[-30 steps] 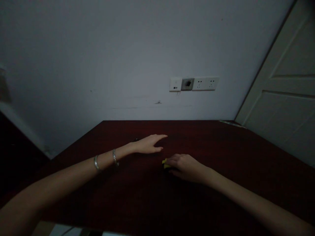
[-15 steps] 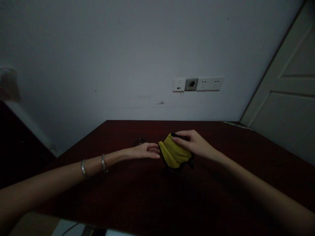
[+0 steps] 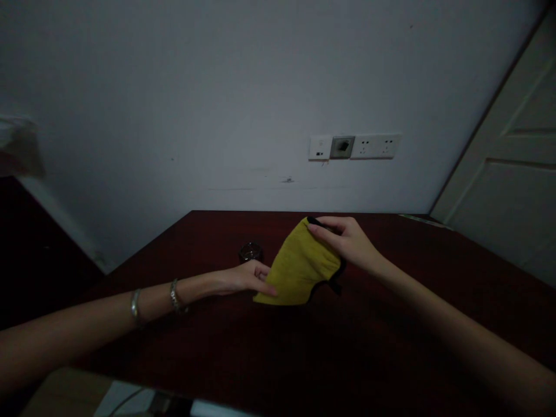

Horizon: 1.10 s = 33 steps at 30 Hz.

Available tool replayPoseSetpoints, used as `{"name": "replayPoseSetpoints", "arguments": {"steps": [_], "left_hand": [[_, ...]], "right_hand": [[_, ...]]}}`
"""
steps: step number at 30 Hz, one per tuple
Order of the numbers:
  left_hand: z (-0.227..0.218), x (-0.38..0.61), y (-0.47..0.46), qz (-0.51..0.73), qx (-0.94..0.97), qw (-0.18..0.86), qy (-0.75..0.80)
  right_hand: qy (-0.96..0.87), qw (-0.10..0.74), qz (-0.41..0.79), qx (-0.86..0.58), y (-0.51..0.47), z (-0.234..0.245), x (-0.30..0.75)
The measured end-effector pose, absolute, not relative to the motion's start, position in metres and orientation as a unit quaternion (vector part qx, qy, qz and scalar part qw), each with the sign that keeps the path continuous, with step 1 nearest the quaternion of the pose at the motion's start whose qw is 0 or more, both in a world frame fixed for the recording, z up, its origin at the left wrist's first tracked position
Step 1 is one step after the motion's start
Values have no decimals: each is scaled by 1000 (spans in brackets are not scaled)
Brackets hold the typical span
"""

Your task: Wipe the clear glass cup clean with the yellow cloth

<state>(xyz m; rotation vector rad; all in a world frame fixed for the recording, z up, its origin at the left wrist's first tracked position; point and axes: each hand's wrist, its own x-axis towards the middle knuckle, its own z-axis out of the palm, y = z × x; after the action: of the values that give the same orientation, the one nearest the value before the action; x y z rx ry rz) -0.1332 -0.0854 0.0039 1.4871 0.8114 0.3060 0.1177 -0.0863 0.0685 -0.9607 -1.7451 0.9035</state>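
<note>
A yellow cloth with a dark edge is stretched between my two hands, held above the dark red table. My right hand pinches its upper right corner, thumb in front and fingers behind. At the lower left corner, my left hand grips the cloth with its thumb on the front; the fingers behind are partly hidden. A dark strap or tab hangs from the cloth's right side. Just behind my left hand lies a dark, round, shiny object, perhaps a watch, apart from the cloth.
A pale wall with a row of sockets rises behind the table. To the right stands a white panelled door. A thin pale strip lies at the table's back right edge. Below the front edge, a cable and white items show.
My left hand has taken hold of the cloth's lower left corner, after being beside it with fingers apart. The cloth has spread out leftward, and my right hand has risen slightly.
</note>
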Motion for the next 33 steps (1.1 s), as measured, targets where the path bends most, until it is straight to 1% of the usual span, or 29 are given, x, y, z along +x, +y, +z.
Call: {"name": "replayPoseSetpoints", "arguments": {"steps": [4, 7, 11, 14, 18, 22, 26, 30, 33], "left_hand": [[7, -154, -89, 94, 637, 657, 392], [12, -178, -87, 73, 617, 667, 412], [15, -216, -74, -33, 606, 633, 481], [12, -241, -60, -111, 617, 576, 524], [2, -263, -40, -93, 642, 513, 561], [-5, -274, -24, -59, 679, 447, 580], [-6, -277, -19, -33, 701, 415, 579], [2, -277, -26, -26, 699, 440, 564], [12, -278, -37, -21, 657, 506, 559]], "right_hand": [[-663, 453, 408, -434, -71, 52, 124], [-660, 423, 417, -461, -61, 29, 122], [-663, 330, 456, -494, -59, -4, 99], [-679, 253, 475, -500, -61, -24, 76], [-716, 158, 467, -494, -57, -42, 52], [-756, 95, 422, -492, -48, -51, 45], [-799, 75, 335, -493, -47, -49, 44], [-829, 64, 245, -498, -53, -45, 43], [-842, 53, 193, -501, -58, -42, 43]]}}
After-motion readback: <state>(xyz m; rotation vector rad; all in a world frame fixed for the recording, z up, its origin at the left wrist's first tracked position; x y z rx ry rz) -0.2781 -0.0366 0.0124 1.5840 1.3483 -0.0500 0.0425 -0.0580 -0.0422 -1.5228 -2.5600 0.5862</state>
